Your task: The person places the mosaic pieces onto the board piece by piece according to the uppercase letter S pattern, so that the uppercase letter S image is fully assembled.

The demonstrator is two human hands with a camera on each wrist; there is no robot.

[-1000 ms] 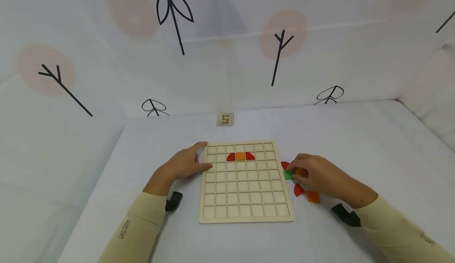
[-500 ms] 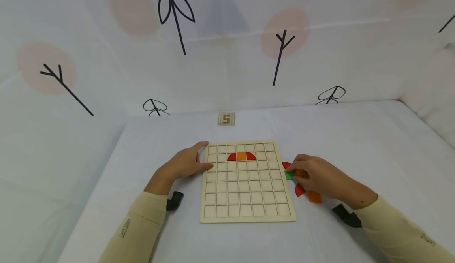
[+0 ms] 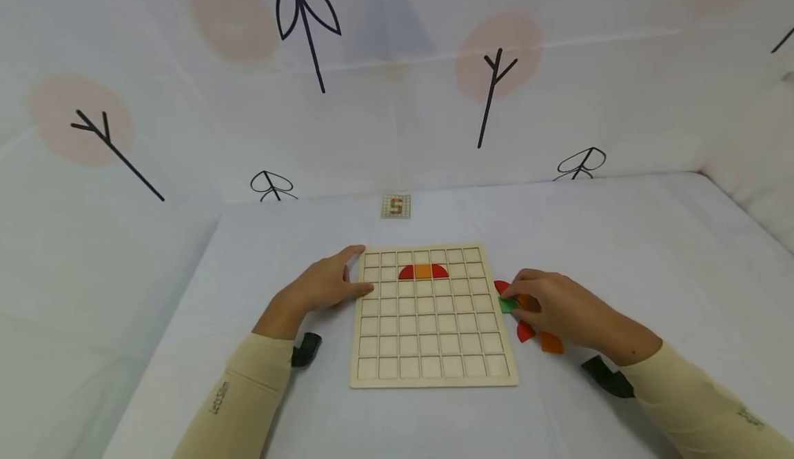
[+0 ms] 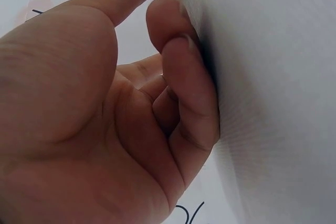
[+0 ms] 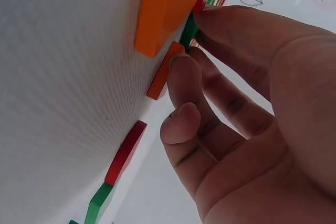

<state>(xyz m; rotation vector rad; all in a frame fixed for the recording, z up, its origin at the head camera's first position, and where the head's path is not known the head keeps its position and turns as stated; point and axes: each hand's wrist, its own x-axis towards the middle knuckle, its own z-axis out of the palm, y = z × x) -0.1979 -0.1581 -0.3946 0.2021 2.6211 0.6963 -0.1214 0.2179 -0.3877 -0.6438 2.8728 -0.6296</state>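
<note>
Bracing the board [image 3: 429, 324] at its left rim, the left hand [image 3: 322, 283] spreads thumb and forefinger wide, the forefinger at the far corner and the thumb lapped over the edge; its other fingers curl loosely by the cloth [image 3: 434, 424], holding nothing. Such a spread presumably keeps the flat board from sliding or turning.

The right hand [image 3: 552, 304] is nearly closed: thumb and forefinger pinch a green piece [image 3: 507, 305] just beside the board's right rim. Whether it is off the cloth, I cannot tell from here. An edge grip would suit a thin tile, leaving its faces free.

On the board, a grid of 7 by 7 cells, 3 pieces fill neighbouring cells of row 2 from the top: an orange square [image 3: 423, 271] between a left red [image 3: 406, 273] and a right red [image 3: 440, 271], whose curves face outward so that the trio reads as an arch. Raised ridges likely hold them in line.

Loose pieces lie to the right, probably for short reaches: a far red [image 3: 501, 287], a near red [image 3: 525, 333], a half-hidden orange [image 3: 527, 301] and a near orange [image 3: 551, 342]. Beyond the board, a card [image 3: 395, 206] bearing an S lies face up, apparently for easy glancing.
</note>
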